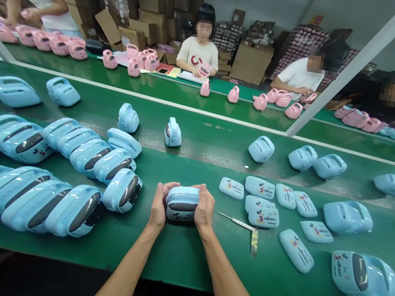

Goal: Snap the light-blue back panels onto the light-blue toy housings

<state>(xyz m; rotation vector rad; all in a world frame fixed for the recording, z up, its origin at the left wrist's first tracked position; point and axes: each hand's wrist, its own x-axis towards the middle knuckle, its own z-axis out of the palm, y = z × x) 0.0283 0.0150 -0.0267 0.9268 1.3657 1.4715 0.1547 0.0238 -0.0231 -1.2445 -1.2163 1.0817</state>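
Observation:
Between my two hands is a light blue plastic device housing (pixel 183 197) with a dark oval window and a small printed figure on its front. My left hand (pixel 160 205) grips its left side, and my right hand (pixel 205 207) grips the right side with the thumb along the top. The housing is at the green bench surface; whether it rests there is hard to tell. Right of my right hand lies a thin white-handled tool (pixel 240 222) with a yellowish tag. Beyond it are several loose blue Mickey-printed cover panels (pixel 263 216).
Rows of blue housings (pixel 75 208) crowd the left of the bench. More housings (pixel 367 277) stand at the right, and others (pixel 173 133) sit along the middle strip. Across a white rail (pixel 203 111), several people handle pink housings (pixel 233 94). A slanted white post (pixel 354 68) rises at right.

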